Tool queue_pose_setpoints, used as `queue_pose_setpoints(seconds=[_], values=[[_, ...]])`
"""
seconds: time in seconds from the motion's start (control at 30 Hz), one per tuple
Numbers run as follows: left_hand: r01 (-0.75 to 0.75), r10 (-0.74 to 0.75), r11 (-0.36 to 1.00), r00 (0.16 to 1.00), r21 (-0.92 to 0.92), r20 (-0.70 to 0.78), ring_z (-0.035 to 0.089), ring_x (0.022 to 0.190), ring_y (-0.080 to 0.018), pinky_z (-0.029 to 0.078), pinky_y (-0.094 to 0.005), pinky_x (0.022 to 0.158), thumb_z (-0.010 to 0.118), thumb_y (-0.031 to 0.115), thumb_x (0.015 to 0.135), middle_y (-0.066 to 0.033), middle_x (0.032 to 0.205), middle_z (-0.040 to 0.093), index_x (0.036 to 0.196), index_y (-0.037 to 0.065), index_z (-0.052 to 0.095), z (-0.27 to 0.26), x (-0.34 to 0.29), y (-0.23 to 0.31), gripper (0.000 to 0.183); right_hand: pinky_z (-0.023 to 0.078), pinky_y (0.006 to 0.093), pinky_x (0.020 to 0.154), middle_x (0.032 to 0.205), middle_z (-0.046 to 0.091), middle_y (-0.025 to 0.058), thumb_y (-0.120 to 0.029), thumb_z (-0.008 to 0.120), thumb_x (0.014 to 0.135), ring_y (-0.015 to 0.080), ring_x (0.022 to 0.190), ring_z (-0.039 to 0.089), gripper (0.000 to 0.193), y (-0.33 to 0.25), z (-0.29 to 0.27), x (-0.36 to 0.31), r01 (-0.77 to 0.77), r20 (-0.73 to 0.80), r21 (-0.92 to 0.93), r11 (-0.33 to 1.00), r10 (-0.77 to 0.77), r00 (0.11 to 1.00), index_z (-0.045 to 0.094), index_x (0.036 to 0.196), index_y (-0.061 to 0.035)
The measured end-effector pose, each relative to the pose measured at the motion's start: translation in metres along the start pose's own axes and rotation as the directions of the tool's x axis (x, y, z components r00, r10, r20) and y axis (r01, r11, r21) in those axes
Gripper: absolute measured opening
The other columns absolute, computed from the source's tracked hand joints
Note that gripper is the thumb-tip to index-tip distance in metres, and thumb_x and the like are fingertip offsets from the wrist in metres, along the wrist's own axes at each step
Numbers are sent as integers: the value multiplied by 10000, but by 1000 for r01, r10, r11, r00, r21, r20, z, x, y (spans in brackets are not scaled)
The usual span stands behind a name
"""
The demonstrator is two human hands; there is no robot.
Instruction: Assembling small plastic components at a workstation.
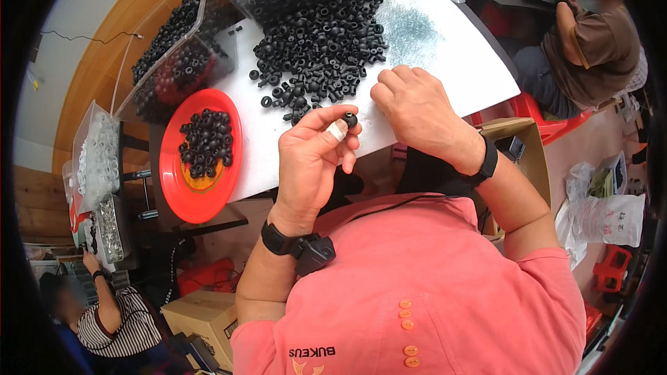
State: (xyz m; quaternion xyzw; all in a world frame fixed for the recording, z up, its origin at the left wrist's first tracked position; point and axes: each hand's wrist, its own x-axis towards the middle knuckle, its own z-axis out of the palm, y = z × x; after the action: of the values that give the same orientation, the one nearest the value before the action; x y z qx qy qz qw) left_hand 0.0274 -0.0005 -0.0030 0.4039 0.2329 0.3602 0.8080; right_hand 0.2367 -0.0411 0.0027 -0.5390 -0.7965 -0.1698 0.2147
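The left hand point(313, 156) pinches one black rubber grommet point(349, 119) between thumb and fingertip above the worktop point(445, 69) edge. The right hand point(417, 111) rests curled beside it, apparently empty. A red plate point(182, 198) holds some grommets; the large loose pile point(319, 45) remains.

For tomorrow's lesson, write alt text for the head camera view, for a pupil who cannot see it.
A person's left hand pinches a small black rubber ring while the right hand rests on a white table. A pile of black rings lies ahead, with more on a red plate to the left.
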Motion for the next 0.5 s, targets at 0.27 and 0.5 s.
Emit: queue_pose_setpoints(seconds=[0.27,0.5], values=[[-11,13,997,999,73,-29,644,759,-148,524,-247,541,596,5,971,-167,987,683,1201,-99,618,8,1,-2,253,507,337,648,815,665,94,-68,695,887,225,737,667,99,-19,-4,3,-216,-10,865,452,446,895,632,945,-19],[-11,16,997,998,77,-63,662,753,-158,520,-245,519,597,-2,969,-165,955,685,1186,-98,610,9,-1,-3,237,510,309,607,796,663,98,-32,668,904,194,681,679,71,-33,-2,6,-210,5,869,447,417,909,611,936,-4]])
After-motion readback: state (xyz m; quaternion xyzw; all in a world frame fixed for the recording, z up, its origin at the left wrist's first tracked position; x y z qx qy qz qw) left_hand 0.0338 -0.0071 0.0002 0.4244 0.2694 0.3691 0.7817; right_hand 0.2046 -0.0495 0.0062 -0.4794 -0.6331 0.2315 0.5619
